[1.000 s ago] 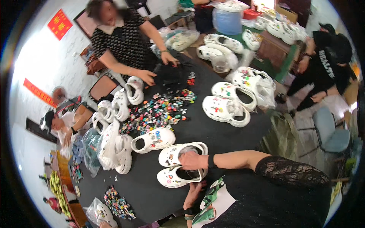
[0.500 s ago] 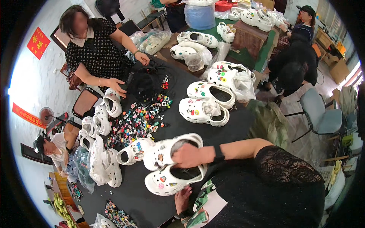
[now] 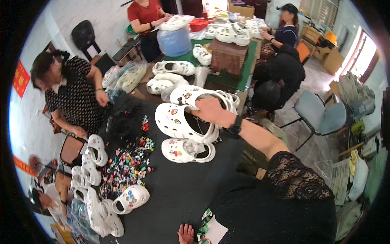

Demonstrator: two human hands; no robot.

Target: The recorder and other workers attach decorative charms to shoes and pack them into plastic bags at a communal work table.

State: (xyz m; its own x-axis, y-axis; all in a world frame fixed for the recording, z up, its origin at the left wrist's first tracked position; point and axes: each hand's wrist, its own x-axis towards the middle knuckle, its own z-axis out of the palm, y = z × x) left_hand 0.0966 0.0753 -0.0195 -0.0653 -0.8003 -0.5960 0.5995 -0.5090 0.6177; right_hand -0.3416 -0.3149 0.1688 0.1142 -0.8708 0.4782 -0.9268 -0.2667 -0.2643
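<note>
Toward the far side of the black table (image 3: 170, 195), my right hand (image 3: 213, 112) grips a pair of white clogs, its fingers closed at their inner edges. The nearer clog (image 3: 166, 120) and the farther clog (image 3: 180, 93) carry small colourful charms. Just below them a similar charm-covered clog (image 3: 170, 151) rests on the table, plastic stuffed in its opening. My left hand (image 3: 186, 234) lies low at the table's near edge, fingers apart, holding nothing. Left of centre, a single decorated clog (image 3: 136, 197) sits beside a spread of small colourful charms (image 3: 126, 166).
A row of white clogs (image 3: 91, 168) lines the table's left side, with a person in a patterned dress (image 3: 75, 93) behind it. More clogs (image 3: 174, 67) and a blue tub (image 3: 174, 42) stand farther back. A grey chair (image 3: 321, 116) is at the right.
My right hand has carried the pair of clogs away from me, over by the other clogs. My left hand is now apart from them. The view has shifted, and the person opposite has drawn back their hands.
</note>
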